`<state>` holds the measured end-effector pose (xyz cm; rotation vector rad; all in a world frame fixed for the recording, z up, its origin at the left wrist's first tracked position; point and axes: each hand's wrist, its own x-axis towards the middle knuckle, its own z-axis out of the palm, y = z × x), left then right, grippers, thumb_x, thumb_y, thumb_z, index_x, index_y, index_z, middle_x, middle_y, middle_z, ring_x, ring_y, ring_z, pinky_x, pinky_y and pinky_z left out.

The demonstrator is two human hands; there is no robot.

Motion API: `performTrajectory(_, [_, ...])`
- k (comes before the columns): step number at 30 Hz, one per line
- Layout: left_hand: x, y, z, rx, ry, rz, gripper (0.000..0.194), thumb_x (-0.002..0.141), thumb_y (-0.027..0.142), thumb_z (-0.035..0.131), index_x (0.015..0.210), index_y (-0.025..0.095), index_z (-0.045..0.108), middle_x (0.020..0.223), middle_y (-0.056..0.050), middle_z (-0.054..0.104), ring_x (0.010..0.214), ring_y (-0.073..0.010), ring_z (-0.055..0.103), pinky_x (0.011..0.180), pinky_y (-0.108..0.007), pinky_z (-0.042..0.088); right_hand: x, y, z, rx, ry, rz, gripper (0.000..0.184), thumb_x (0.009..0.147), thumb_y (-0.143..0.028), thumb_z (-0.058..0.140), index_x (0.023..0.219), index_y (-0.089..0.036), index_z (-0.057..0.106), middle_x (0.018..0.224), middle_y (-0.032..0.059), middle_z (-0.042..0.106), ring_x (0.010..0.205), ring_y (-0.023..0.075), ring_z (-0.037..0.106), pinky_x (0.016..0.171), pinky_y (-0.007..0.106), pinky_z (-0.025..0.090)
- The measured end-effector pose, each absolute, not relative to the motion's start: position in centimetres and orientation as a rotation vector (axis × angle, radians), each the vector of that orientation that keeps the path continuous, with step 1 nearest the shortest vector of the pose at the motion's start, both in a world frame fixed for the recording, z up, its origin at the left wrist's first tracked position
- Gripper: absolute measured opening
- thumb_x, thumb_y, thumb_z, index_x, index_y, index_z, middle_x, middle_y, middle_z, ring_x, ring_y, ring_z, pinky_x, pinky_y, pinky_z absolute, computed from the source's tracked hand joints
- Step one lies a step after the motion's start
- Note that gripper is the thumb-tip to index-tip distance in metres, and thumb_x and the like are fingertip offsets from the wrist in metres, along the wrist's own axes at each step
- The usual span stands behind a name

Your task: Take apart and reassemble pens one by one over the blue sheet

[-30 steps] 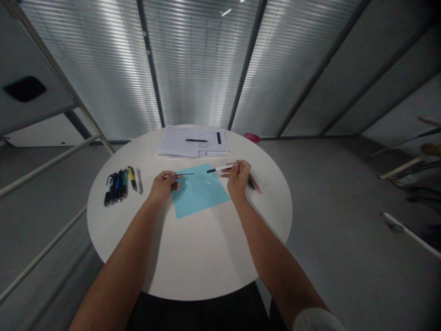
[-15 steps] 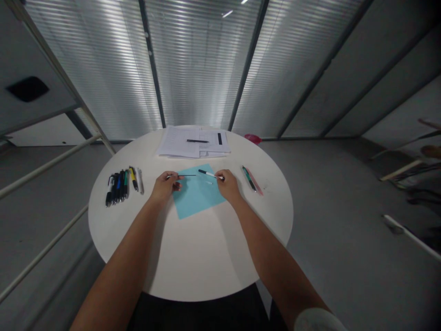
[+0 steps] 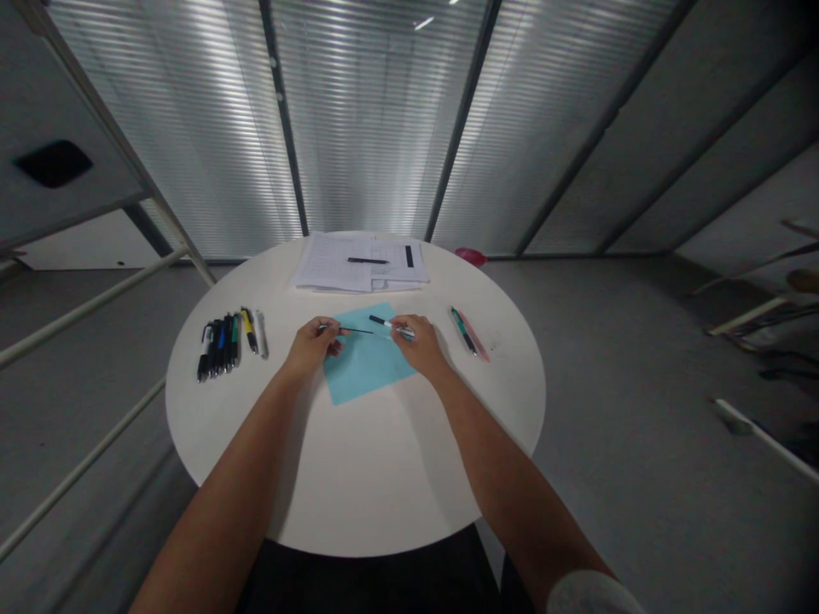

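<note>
Starting on the left, a row of pens [image 3: 221, 345] is lying side by side on the round white table [image 3: 358, 495], with a yellow-and-black pen [image 3: 249, 331] and a pale silvery pen [image 3: 261, 333] at its right end; any printing on their barrels is too small to read from up here. Moving right, the left hand [image 3: 312, 343] is pinching the tail of a thin black refill [image 3: 355, 330] between thumb and fingers, and the refill is pointing right, out over a light blue sheet [image 3: 366, 367]. Its tip is sitting just beside the black end of a white-and-black pen barrel [image 3: 384, 323], though I can't tell whether they're touching. The right hand [image 3: 417, 341] is pinching that barrel, fingers curled, just above the sheet's right corner. Up ahead, a stack of printed papers [image 3: 333, 264] is lying at the far edge with a black pen [image 3: 368, 260] resting on top, the writing unreadable. Further right, a green-and-black pen [image 3: 464, 332] is lying against a pink pen [image 3: 475, 337], and a red object [image 3: 470, 256] is peeking out past the table's far rim.
</note>
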<state>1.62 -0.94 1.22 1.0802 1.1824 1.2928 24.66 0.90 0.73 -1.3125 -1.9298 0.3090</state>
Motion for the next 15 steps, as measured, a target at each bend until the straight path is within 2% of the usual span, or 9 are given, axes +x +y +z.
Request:
performTrajectory(2, [1.73, -1.03, 1.35, 1.129, 1.191, 1.266, 0.024, 0.073, 0.031, 0.066, 0.088, 0.016, 0.056, 0.085, -0.008, 0.068, 0.055, -0.0122, 0.059, 0.050, -0.027, 0.048, 24.39, 0.63, 0.75, -1.272, -2.006, 0.327, 0.018, 0.084, -0.029, 0.059, 0.100, -0.026, 0.066, 0.095, 0.0014, 0.070, 0.098, 0.0194, 0.057, 0.091, 0.035, 0.034])
performTrajectory(6, [1.74, -1.02, 1.30, 1.168, 1.200, 1.245, 0.025, 0.074, 0.034, 0.066, 0.088, 0.016, 0.056, 0.086, -0.009, 0.069, 0.056, -0.0126, 0.059, 0.050, -0.026, 0.047, 24.18, 0.53, 0.53, -1.291, -2.061, 0.335, 0.012, 0.085, -0.031, 0.060, 0.091, -0.028, 0.070, 0.089, -0.0002, 0.071, 0.094, 0.0190, 0.057, 0.088, 0.035, 0.032])
performTrajectory(15, [1.55, -0.95, 1.18, 1.081, 1.219, 1.311, 0.025, 0.072, 0.033, 0.067, 0.086, 0.015, 0.057, 0.086, -0.008, 0.068, 0.054, -0.0116, 0.058, 0.050, -0.027, 0.048, 24.81, 0.86, 1.01, -1.429, -1.901, 0.255, 0.014, 0.087, -0.032, 0.056, 0.087, -0.026, 0.069, 0.092, -0.0001, 0.070, 0.094, 0.0193, 0.056, 0.085, 0.034, 0.031])
